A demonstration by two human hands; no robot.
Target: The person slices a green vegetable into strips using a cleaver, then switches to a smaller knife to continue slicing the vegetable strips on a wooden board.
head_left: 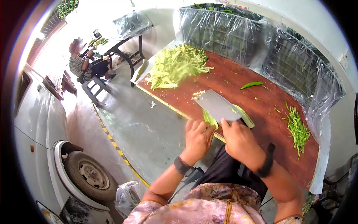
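Observation:
My right hand (pixel 240 143) is closed round the handle of a cleaver (pixel 216 106), whose broad blade lies nearly flat over the red-brown table (pixel 231 82). Pale seedy bits cling near the blade's far corner. At the table's near edge, my left hand (pixel 198 138) pinches the end of a split green pepper (pixel 210 118), which runs partly under the blade. Another pepper piece (pixel 245 116) rests just right of the cleaver, partly covered by it. A large heap of pale green pepper pieces (pixel 177 67) sits at the table's far left.
Toward the back lies a whole green pepper (pixel 252 85), with a pile of green stems (pixel 297 128) at right. Plastic-wrapped crates (pixel 220 33) line the table's rear. A person (pixel 82 65) sits by another table at left, beyond a parked vehicle (pixel 41 130).

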